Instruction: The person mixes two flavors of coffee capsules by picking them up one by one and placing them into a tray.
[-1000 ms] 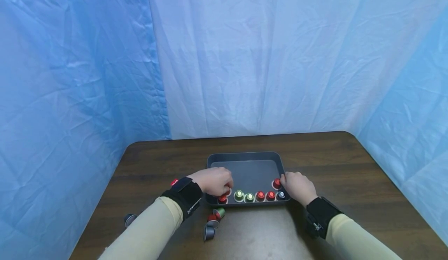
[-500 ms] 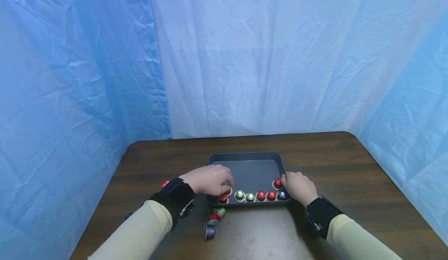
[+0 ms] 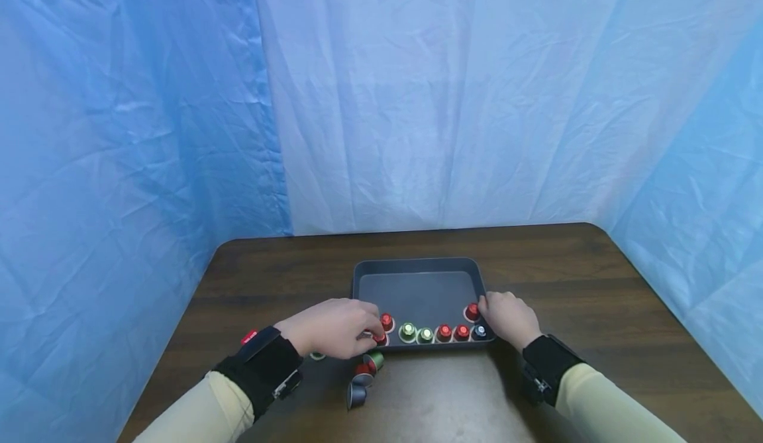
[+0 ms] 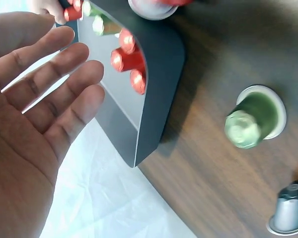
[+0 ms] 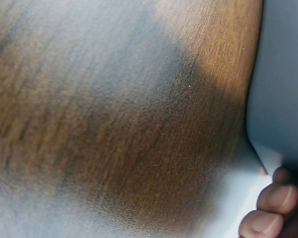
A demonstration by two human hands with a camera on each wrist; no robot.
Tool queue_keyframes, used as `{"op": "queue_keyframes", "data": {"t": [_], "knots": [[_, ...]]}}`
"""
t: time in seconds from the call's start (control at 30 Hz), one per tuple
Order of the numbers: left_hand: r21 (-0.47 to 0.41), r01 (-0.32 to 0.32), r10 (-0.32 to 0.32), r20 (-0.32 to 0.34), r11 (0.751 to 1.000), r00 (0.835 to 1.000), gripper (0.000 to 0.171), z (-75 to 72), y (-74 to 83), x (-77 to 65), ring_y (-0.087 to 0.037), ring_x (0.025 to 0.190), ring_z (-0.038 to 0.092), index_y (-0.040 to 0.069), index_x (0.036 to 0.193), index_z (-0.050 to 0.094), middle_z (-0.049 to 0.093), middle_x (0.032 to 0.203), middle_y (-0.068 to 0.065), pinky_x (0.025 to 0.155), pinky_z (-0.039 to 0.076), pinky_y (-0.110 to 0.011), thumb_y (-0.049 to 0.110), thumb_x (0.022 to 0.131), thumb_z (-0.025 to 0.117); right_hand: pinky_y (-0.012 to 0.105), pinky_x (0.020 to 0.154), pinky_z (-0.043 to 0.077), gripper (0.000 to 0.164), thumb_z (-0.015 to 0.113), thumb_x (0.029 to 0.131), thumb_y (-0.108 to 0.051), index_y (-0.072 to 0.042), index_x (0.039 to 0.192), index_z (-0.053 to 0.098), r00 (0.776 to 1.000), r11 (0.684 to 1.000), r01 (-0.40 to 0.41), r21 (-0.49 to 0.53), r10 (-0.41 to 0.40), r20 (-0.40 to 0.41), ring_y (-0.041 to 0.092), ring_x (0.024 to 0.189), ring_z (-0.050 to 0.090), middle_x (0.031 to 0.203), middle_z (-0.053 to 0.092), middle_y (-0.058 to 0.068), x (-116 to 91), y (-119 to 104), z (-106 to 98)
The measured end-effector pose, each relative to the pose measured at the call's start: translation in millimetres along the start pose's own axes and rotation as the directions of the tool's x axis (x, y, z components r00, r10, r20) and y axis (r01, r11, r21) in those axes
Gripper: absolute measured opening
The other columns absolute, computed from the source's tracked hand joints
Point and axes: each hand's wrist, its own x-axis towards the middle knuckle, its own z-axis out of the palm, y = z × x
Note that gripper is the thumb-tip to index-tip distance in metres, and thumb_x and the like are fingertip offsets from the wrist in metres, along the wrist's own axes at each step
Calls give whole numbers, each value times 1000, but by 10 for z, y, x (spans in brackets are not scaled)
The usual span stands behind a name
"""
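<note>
Lining up capsules [image 3: 444,333], apparently, in the tray [image 3: 426,291] gripped by the right hand [image 3: 508,317], with the left hand [image 3: 334,327] loose and empty, likely needing next to pinch the nearby green capsule [image 4: 254,120].

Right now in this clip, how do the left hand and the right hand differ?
Grip: the left hand has loosely extended fingers and holds nothing, while the right hand grips the tray.
Place: the left hand is at the tray's near left corner, beside red capsules; the right hand is at its right side.
Shared: both are bare, with a black wristband and cream sleeve behind each.
</note>
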Motion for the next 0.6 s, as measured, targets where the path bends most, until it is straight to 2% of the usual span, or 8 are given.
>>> {"op": "queue_keyframes", "data": {"t": [0.27,0.4,0.5,0.6], "knots": [[1,-16,16,25,1000,1000,10,134,80,-203,-2,79,55,23,101,74,64,93,13,77,53,-22,27,93,77,33,55,46,31,56,103,-24,1,91,70,1000,1000,-6,2,6,11,20,60,55,67,59,6,-7,-18,-21],[44,-23,21,48,999,999,20,208,113,-287,-4,98,66,24,108,74,72,113,9,88,56,-29,34,91,78,33,55,46,31,56,103,-24,1,92,70,1000,1000,-7,7,7,17,20,60,55,67,60,6,-11,-22,-28],[57,-45,42,54,997,998,25,265,125,-334,-4,96,66,24,112,74,70,109,11,85,56,-26,37,91,79,33,55,45,31,56,104,-24,1,92,70,1000,1000,-7,7,6,20,20,60,55,67,59,5,-11,-24,-31],[77,-85,82,48,993,996,28,335,120,-365,1,81,57,24,113,73,63,96,14,75,51,-19,38,90,79,33,55,45,31,56,104,-24,1,93,70,1000,1000,-6,3,6,23,20,60,55,67,59,6,-9,-25,-32]]}}
